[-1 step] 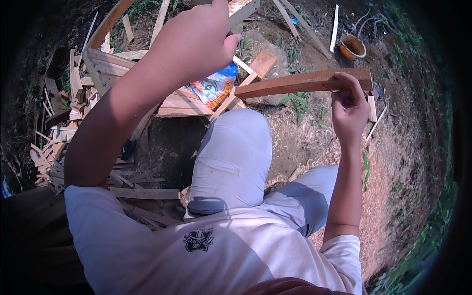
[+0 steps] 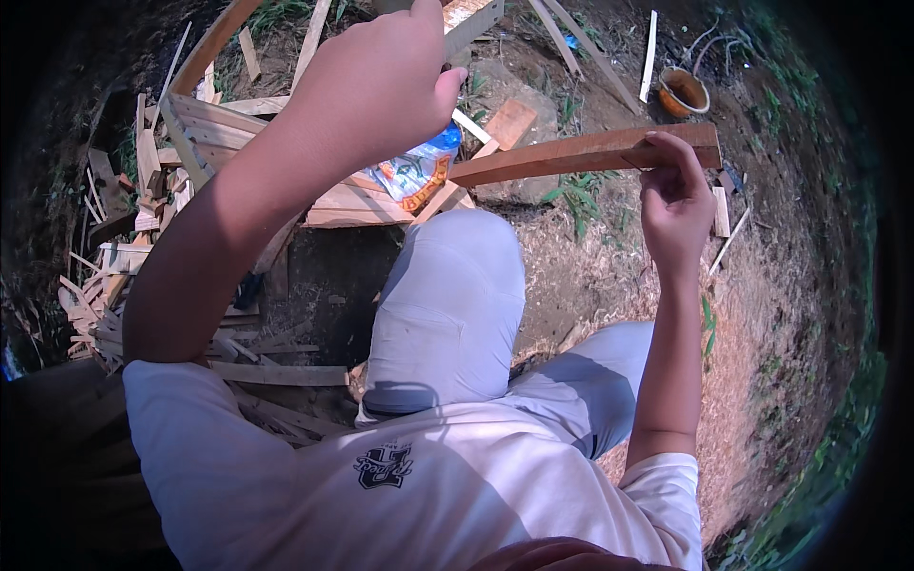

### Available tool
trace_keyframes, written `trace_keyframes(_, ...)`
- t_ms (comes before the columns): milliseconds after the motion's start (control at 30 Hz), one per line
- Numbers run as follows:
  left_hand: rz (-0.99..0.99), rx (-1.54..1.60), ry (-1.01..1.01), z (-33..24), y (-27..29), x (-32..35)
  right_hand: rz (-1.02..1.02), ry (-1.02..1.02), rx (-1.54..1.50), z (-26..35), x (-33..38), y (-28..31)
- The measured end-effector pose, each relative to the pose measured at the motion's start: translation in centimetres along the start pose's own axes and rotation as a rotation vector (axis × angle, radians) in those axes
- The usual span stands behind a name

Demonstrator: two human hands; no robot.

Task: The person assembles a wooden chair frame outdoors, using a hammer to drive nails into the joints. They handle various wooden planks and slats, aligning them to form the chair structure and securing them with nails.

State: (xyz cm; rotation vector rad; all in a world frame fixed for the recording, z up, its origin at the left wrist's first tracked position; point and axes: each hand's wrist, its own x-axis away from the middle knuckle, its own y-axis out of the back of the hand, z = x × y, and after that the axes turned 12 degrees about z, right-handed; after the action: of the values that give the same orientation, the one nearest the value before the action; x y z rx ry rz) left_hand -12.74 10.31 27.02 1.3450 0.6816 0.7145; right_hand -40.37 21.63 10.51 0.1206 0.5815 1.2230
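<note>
The right hand (image 2: 674, 195) is closed on the right end of a reddish wooden plank (image 2: 581, 152), fingers over its top edge. The plank lies level above the raised knee (image 2: 457, 276); its left end is near a blue bag (image 2: 419, 171). The left hand (image 2: 376, 81) is a fist, raised high; what it holds I cannot tell. Wood scraps (image 2: 190, 143) crowd the left side, and bare ground (image 2: 762, 305) lies on the right.

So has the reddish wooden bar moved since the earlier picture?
No. The reddish wooden bar sits as before against the orange bowl, its end in the right hand.
</note>
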Motion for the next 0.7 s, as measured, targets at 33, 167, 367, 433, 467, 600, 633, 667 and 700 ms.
trace_keyframes(33,-0.006,-0.017,0.003,0.0,-0.2,0.1,-0.005,0.020,0.011,0.2,-0.8,-0.3)
trace_keyframes(167,-0.138,-0.017,-0.058,-0.3,-0.6,1.4,0.001,0.053,0.069,2.1,-2.5,-2.5)
trace_keyframes(367,-0.339,-0.178,-0.264,-1.5,0.0,3.2,0.078,0.096,0.201,3.1,-3.5,-5.2)
trace_keyframes(433,-0.191,-0.067,-0.263,-4.4,1.8,6.5,0.075,0.168,0.201,2.4,-3.8,-5.7)
trace_keyframes(467,-0.147,-0.001,-0.299,-5.9,2.3,7.9,0.055,0.205,0.235,1.8,-3.8,-5.8)
trace_keyframes(600,0.061,0.572,-0.395,-9.4,-3.8,13.2,0.080,0.305,0.235,2.0,-4.4,-6.9)
trace_keyframes(633,0.083,0.547,-0.294,-9.6,-5.8,11.8,0.092,0.327,0.244,2.1,-4.5,-6.7)
trace_keyframes(667,0.106,0.523,-0.185,-9.3,-7.7,10.1,0.154,0.287,0.252,2.5,-4.6,-6.4)
trace_keyframes(700,0.139,0.482,-0.105,-8.3,-9.8,8.8,0.182,0.283,0.265,2.3,-4.4,-6.2)
